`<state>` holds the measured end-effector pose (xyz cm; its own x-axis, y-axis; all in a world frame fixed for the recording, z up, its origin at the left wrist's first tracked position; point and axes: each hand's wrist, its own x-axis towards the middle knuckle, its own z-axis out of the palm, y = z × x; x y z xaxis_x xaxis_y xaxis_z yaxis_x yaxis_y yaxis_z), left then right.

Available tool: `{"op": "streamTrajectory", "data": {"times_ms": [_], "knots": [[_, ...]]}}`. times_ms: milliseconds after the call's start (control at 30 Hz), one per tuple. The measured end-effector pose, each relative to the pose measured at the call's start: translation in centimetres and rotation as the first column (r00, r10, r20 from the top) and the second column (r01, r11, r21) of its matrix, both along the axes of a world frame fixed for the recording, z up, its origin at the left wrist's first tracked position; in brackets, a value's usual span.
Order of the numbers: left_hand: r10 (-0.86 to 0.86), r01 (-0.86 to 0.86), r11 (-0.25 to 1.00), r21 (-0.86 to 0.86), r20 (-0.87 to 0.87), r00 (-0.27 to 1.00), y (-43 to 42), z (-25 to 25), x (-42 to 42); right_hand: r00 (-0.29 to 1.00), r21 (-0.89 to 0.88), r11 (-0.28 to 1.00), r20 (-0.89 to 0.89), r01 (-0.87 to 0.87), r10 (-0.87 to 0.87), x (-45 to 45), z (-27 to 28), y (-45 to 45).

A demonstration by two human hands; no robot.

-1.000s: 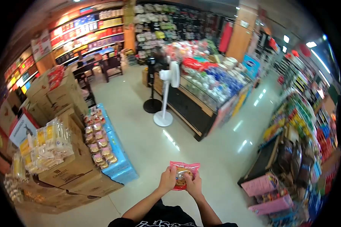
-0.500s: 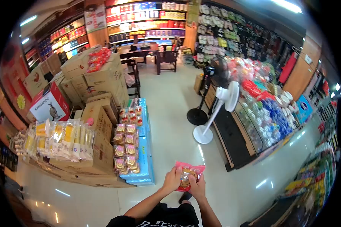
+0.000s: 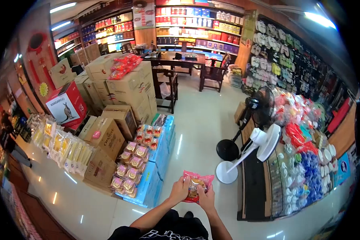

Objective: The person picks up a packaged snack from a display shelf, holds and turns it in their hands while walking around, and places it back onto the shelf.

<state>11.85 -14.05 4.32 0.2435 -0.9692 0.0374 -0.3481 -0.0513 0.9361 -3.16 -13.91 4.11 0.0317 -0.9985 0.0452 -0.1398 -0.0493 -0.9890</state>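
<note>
Between my two hands is a pink-edged plastic packet (image 3: 197, 186) with a clear front; brown, baked-looking food shows through it. My left hand (image 3: 180, 189) grips its left side, thumb on the front. On the right side, my right hand (image 3: 206, 197) grips it the same way. The packet is held in front of my body, above the floor. Nearest to the hands, on the left, a blue stack of boxes (image 3: 151, 180) carries several clear packs of round pastries (image 3: 129, 185).
Cardboard boxes (image 3: 128, 86) and long bagged goods (image 3: 66, 148) stand at left. A white fan (image 3: 244, 158) and a black fan (image 3: 228, 149) stand at right, beside a counter of glassware (image 3: 294, 184). A dark table (image 3: 176, 59) with chairs is at the back. A person (image 3: 14, 146) is far left.
My view has turned left, so shelves, boxes and fans sit further right in the picture. Both hands keep hold of the packet in much the same position.
</note>
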Motion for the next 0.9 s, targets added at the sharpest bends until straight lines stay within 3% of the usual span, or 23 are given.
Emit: {"op": "streamTrajectory", "data": {"times_ms": [200,333,600,633,867,900], "knots": [[0.16,-0.161,0.987,-0.024,-0.034,0.987,-5.1,-1.7,-0.1,0.991,0.013,0.991,-0.006,-0.133,0.133,0.3,-1.0,-7.4],[0.253,-0.25,0.966,0.06,-0.059,0.966,-8.8,-1.8,1.2,0.971,0.003,0.971,-0.024,-0.237,0.237,2.0,-1.3,-12.7],[0.242,-0.24,0.97,0.032,-0.194,0.951,-21.3,-5.5,6.8,0.95,0.019,0.958,-0.128,-0.285,0.285,7.5,0.1,-25.3],[0.225,-0.214,0.974,0.072,-0.237,0.945,-22.9,-5.3,7.4,0.952,0.02,0.96,-0.124,-0.279,0.279,8.4,0.4,-26.8],[0.197,-0.246,0.967,-0.062,-0.429,0.882,-34.5,-3.1,14.4,0.931,-0.1,0.934,-0.168,-0.343,0.324,15.7,3.2,-39.5],[0.202,-0.241,0.969,-0.06,-0.371,0.906,-35.7,-2.5,16.0,0.931,-0.08,0.938,-0.175,-0.338,0.32,17.0,4.0,-40.8]]}}
